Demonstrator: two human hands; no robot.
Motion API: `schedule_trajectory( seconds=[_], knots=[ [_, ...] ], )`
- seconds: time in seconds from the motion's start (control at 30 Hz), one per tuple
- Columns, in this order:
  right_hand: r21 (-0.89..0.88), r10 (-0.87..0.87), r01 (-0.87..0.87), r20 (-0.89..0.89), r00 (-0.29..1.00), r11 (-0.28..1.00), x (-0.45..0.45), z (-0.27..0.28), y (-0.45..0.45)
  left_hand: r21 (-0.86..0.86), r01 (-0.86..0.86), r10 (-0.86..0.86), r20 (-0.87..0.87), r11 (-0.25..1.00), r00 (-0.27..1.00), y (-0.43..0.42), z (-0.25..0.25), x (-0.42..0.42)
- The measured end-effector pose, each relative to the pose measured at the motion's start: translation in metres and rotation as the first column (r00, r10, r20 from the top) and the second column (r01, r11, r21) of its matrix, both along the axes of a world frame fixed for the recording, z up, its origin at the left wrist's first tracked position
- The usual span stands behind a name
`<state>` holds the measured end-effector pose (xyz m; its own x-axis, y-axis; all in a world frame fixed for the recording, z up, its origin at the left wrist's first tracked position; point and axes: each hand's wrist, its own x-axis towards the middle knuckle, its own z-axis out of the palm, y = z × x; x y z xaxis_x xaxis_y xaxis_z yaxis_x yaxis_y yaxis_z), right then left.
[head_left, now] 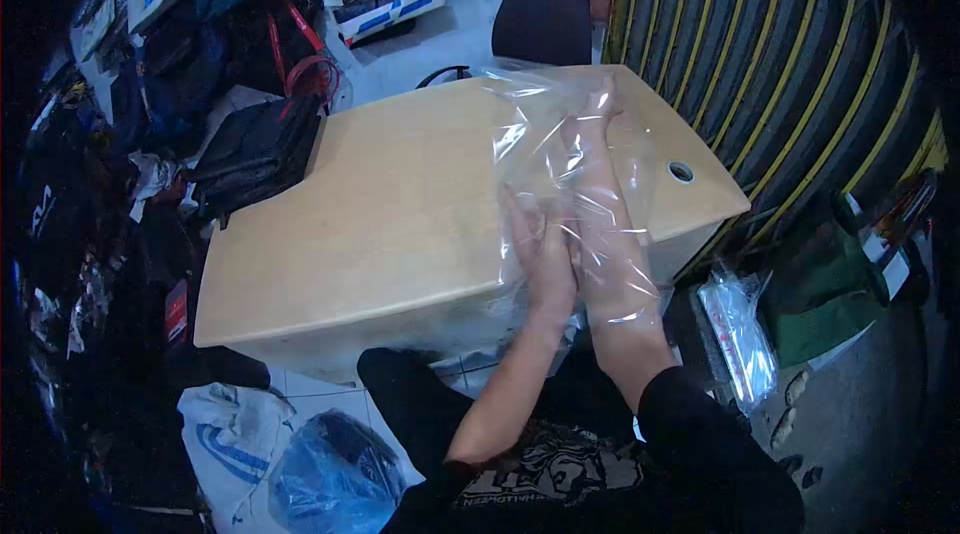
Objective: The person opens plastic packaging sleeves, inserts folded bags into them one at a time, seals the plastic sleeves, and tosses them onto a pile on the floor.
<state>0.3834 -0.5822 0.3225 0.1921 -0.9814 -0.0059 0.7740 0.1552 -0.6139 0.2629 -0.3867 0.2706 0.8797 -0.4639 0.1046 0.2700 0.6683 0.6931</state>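
A clear plastic bag [525, 134] is spanning the table's [370, 204] right half to its far edge, wood stretching leftward. Inside the bag, the right hand [592, 119] is pointing toward that edge; the left hand [545, 252] is touching plastic by the near edge. Glare is hiding whether either is pinching.

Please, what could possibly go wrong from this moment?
The clear bag looks thin, and the right hand reaches deep inside it, so a hard push might tear it. Also, the bag's near end extends past the edge of the table, so it could perhaps slip down if released.
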Motion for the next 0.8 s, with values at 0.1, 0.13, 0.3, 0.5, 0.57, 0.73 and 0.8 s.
schedule_trajectory(
  seconds=[0.1,0.13,0.3,0.5,0.57,0.73,0.8],
  knots=[
    [0.066,0.244,-0.24,-0.065,0.968,0.968,-0.021,0.01,0.051,0.011,-0.543,0.486,0.432,0.84,0.76,-0.045,-0.016,0.044],
    [0.016,0.228,-0.228,-0.16,0.96,0.973,-0.016,0.001,0.051,0.087,-0.645,0.494,0.569,0.759,0.658,-0.051,-0.013,0.057],
    [-0.09,0.181,-0.227,-0.359,0.916,0.97,-0.015,-0.011,0.074,0.722,-0.578,0.242,0.526,0.379,0.815,-0.017,0.08,0.074],
    [-0.131,0.099,-0.088,0.075,0.992,0.987,-0.037,-0.04,0.058,0.114,-0.188,0.188,0.004,0.976,0.982,0.002,0.05,0.113],
    [-0.214,0.043,-0.013,0.137,0.99,0.977,-0.035,-0.045,0.059,-0.268,-0.338,0.327,-0.085,0.902,0.941,-0.011,0.051,0.095],
    [-0.163,0.365,-0.351,0.067,0.929,0.922,-0.027,-0.028,0.102,-0.222,-0.474,0.436,-0.199,0.852,0.878,-0.037,0.048,0.101],
    [-0.137,0.515,-0.498,0.148,0.844,0.856,-0.016,-0.061,0.081,-0.28,-0.445,0.414,-0.166,0.851,0.895,-0.032,0.053,0.108]
  ],
)
